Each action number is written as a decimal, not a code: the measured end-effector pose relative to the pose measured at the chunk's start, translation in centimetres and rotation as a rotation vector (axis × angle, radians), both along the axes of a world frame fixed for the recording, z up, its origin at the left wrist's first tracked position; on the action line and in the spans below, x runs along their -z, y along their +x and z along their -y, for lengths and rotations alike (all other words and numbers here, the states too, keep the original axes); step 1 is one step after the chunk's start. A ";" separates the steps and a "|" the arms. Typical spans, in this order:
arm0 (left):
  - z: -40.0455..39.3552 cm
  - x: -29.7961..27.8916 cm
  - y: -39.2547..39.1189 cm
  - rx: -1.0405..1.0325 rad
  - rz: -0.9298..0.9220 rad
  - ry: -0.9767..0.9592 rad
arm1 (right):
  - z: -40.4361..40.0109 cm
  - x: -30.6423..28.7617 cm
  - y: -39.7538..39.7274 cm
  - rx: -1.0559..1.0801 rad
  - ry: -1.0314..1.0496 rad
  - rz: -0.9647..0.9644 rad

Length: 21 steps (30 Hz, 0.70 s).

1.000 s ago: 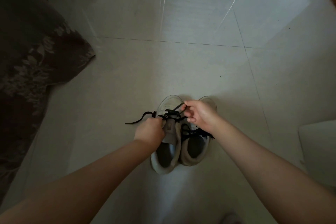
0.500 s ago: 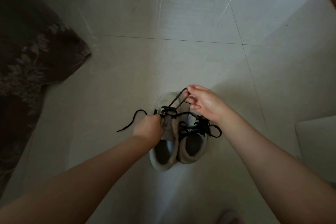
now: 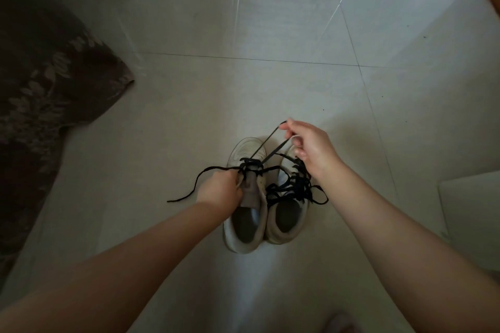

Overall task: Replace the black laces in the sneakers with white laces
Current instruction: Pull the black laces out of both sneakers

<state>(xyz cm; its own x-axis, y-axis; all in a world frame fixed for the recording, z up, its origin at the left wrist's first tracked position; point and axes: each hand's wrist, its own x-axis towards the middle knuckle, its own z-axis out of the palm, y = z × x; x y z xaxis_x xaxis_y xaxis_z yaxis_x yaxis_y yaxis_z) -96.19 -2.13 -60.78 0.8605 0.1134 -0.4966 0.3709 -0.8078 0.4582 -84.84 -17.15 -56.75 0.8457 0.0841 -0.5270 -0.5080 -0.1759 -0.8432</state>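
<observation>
Floor (image 3: 297, 35) open beyond sneakers (image 3: 244, 224).

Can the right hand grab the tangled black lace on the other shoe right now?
Probably yes, but not yet: the right hand pinches the left sneaker's lace pulled taut. The right sneaker's lace lies uncovered just below its wrist, so letting go would free it.

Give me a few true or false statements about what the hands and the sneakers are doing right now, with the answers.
1. The right hand pinches a loop of black lace pulled up from the left sneaker. True.
2. The left hand is lifted clear of the shoes. False: it grips the left sneaker by its tongue.
3. The right sneaker has white laces. False: black, in a loose tangle.
4. Both sneakers stand side by side on the tiled floor. True.
</observation>
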 end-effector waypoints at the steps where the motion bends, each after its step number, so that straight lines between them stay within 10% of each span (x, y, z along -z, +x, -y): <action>1: 0.0 0.1 0.0 0.003 0.002 0.000 | 0.2 0.2 0.1 0.081 0.010 -0.039; 8: 0.2 0.5 0.1 0.041 -0.004 0.040 | 1.2 2.0 -0.7 -0.480 -1.036 0.505; 14: 0.4 1.0 0.1 0.061 0.037 0.054 | -3.3 3.3 -3.4 -1.192 -0.825 0.802; 21: -0.1 0.6 -0.2 0.033 0.058 0.008 | -4.7 3.9 -2.6 -1.155 -0.890 0.776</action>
<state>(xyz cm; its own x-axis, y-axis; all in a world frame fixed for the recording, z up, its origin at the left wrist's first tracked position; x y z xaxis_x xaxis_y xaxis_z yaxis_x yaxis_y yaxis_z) -96.38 -2.08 -61.40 0.8910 0.0886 -0.4453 0.3175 -0.8226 0.4716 -87.41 -12.50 -60.60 0.6229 0.7382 -0.2588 0.6944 -0.6742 -0.2516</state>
